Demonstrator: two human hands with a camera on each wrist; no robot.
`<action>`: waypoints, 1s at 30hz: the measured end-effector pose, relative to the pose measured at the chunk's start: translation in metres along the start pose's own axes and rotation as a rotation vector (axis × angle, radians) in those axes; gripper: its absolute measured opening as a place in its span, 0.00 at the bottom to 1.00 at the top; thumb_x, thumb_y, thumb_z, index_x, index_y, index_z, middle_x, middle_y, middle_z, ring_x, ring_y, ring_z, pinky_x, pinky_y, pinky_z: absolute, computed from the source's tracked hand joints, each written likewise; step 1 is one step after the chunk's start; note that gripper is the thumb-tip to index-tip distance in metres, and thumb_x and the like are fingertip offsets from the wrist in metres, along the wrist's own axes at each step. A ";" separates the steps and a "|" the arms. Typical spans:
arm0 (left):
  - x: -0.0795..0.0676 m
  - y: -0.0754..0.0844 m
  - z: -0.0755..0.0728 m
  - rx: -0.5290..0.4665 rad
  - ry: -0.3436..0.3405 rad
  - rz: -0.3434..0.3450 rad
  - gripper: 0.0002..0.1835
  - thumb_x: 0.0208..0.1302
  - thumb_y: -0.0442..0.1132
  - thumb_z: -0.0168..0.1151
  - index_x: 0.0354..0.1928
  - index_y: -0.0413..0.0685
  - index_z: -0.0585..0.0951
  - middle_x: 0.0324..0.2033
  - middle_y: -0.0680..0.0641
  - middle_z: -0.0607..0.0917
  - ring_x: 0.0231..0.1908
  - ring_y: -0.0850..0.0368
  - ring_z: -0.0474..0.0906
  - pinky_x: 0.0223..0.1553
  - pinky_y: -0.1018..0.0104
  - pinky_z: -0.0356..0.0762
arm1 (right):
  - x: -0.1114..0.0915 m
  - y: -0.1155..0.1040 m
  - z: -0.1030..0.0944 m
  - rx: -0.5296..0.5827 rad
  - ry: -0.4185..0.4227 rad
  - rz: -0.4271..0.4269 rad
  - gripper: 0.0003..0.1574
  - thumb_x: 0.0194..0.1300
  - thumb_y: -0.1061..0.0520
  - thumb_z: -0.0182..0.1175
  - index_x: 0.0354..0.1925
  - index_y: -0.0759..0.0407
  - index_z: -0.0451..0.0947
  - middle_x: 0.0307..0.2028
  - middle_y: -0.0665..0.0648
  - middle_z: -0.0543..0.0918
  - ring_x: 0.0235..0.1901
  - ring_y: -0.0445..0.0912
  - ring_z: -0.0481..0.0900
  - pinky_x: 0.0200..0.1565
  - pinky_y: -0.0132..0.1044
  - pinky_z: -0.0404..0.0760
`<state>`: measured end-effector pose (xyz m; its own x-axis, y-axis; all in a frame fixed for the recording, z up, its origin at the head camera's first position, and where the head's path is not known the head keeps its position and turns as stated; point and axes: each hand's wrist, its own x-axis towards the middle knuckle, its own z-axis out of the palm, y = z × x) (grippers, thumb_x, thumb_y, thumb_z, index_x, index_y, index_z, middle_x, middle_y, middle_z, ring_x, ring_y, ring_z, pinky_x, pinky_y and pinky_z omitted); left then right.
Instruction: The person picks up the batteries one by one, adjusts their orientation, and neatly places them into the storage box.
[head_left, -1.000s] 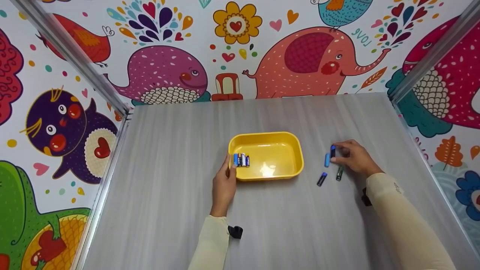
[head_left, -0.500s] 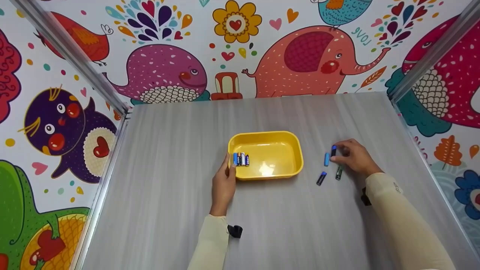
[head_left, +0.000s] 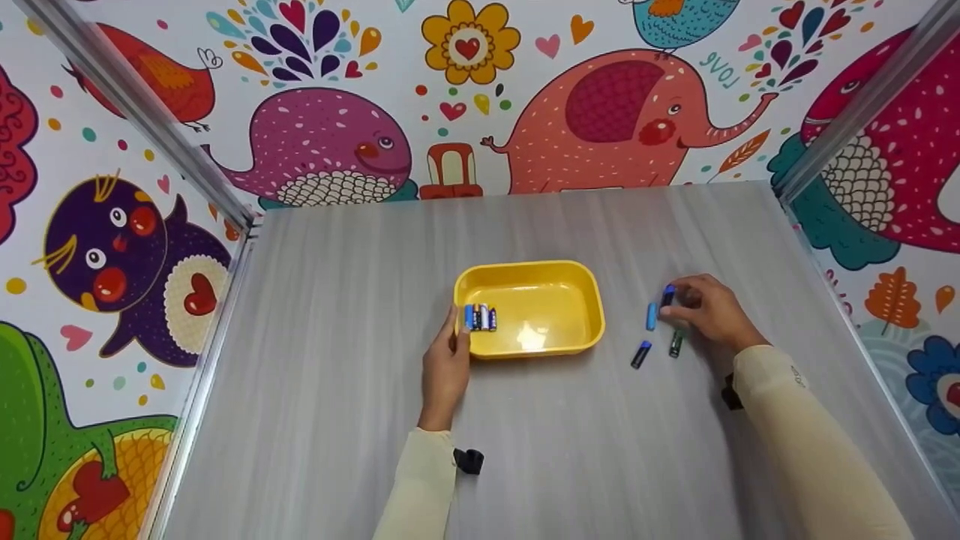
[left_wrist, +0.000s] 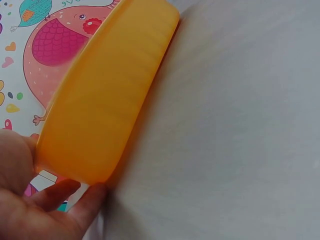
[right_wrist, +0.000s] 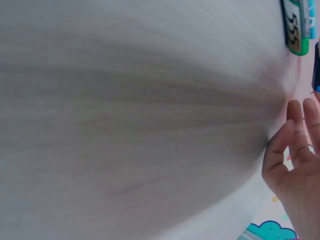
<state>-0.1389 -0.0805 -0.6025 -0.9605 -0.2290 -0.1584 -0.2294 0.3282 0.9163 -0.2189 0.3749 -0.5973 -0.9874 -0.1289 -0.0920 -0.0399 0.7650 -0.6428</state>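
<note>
"What is lying closest to the viewer?"

"Two pale sleeves [head_left: 420,480] are reaching in over a grey table [head_left: 337,465], and a small black device [head_left: 469,461] is sitting at the left wrist."

"And past the left cuff?"

"The left hand [head_left: 444,367] is gripping the left end of a yellow tray [head_left: 551,319]; in the left wrist view its fingers are pressing against the end wall. Inside, near that hand, a row of batteries [head_left: 480,318] is lying side by side."

"Anything loose on the table?"

"Yes, to the right of the tray. A blue-ended dark battery [head_left: 640,355] is lying nearest, at a slant. A green battery [head_left: 676,344] is lying a little beyond, on the near side of the right hand [head_left: 709,311], and the right wrist view is showing '555' on its side. Farther still, a light blue battery [head_left: 651,316] is lying just left of that hand."

"What is the right hand doing?"

"It is pinching a dark battery with a blue top [head_left: 667,296] between thumb and finger. Whether the lower end is touching the table, one cannot tell."

"And farthest off?"

"A printed wall is standing behind, where a purple whale [head_left: 330,150] and a coral elephant [head_left: 600,135] are facing right."
</note>
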 end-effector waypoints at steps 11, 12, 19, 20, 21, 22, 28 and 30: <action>0.001 -0.001 0.000 0.006 0.004 0.016 0.30 0.79 0.49 0.54 0.78 0.63 0.63 0.75 0.57 0.67 0.75 0.56 0.63 0.72 0.54 0.68 | -0.005 -0.017 -0.001 0.029 0.034 -0.027 0.38 0.62 0.39 0.71 0.64 0.53 0.76 0.58 0.61 0.76 0.55 0.56 0.78 0.53 0.49 0.82; 0.001 -0.001 0.000 0.005 0.003 0.020 0.30 0.79 0.49 0.54 0.79 0.62 0.63 0.75 0.57 0.67 0.75 0.55 0.63 0.72 0.54 0.68 | -0.005 -0.019 -0.001 0.030 0.039 -0.034 0.38 0.62 0.39 0.72 0.64 0.53 0.77 0.58 0.61 0.76 0.54 0.56 0.78 0.53 0.47 0.83; 0.001 -0.001 0.000 0.008 0.005 0.019 0.30 0.79 0.50 0.54 0.78 0.63 0.63 0.75 0.56 0.67 0.75 0.54 0.63 0.72 0.52 0.68 | -0.005 -0.033 0.002 0.060 0.046 -0.044 0.39 0.61 0.38 0.72 0.65 0.52 0.76 0.59 0.59 0.76 0.54 0.56 0.79 0.55 0.56 0.84; 0.001 -0.002 0.000 0.009 0.005 0.020 0.30 0.79 0.49 0.54 0.78 0.63 0.63 0.75 0.56 0.67 0.75 0.54 0.63 0.72 0.52 0.68 | -0.005 -0.035 0.002 0.067 0.045 -0.043 0.40 0.61 0.37 0.72 0.65 0.52 0.76 0.59 0.59 0.76 0.54 0.56 0.78 0.56 0.58 0.83; 0.001 -0.002 0.000 0.009 0.004 0.021 0.30 0.79 0.49 0.54 0.79 0.63 0.63 0.75 0.56 0.67 0.75 0.54 0.63 0.72 0.52 0.68 | -0.005 -0.037 0.003 0.072 0.044 -0.045 0.40 0.61 0.37 0.72 0.65 0.52 0.76 0.59 0.59 0.76 0.54 0.56 0.78 0.56 0.60 0.83; 0.002 -0.002 0.001 0.011 0.004 0.020 0.30 0.79 0.49 0.53 0.79 0.63 0.63 0.75 0.56 0.67 0.75 0.54 0.63 0.72 0.52 0.68 | -0.004 -0.039 0.003 0.075 0.047 -0.047 0.40 0.60 0.37 0.72 0.64 0.52 0.76 0.58 0.59 0.77 0.53 0.56 0.78 0.56 0.60 0.83; 0.002 -0.002 0.001 0.006 -0.003 0.005 0.30 0.79 0.50 0.53 0.79 0.63 0.62 0.76 0.58 0.66 0.75 0.55 0.62 0.72 0.54 0.68 | -0.005 -0.054 0.005 0.064 0.078 -0.061 0.40 0.59 0.36 0.72 0.64 0.51 0.77 0.59 0.58 0.77 0.51 0.53 0.80 0.54 0.56 0.85; 0.002 -0.001 0.001 0.003 -0.005 0.001 0.30 0.79 0.50 0.53 0.79 0.63 0.62 0.76 0.58 0.66 0.75 0.55 0.62 0.72 0.54 0.68 | -0.005 -0.059 0.006 0.066 0.077 -0.054 0.40 0.59 0.38 0.73 0.64 0.50 0.77 0.60 0.58 0.77 0.51 0.53 0.80 0.53 0.56 0.86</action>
<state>-0.1403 -0.0804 -0.6045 -0.9614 -0.2241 -0.1594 -0.2290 0.3314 0.9153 -0.2105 0.3268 -0.5635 -0.9931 -0.1174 0.0012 -0.0853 0.7147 -0.6942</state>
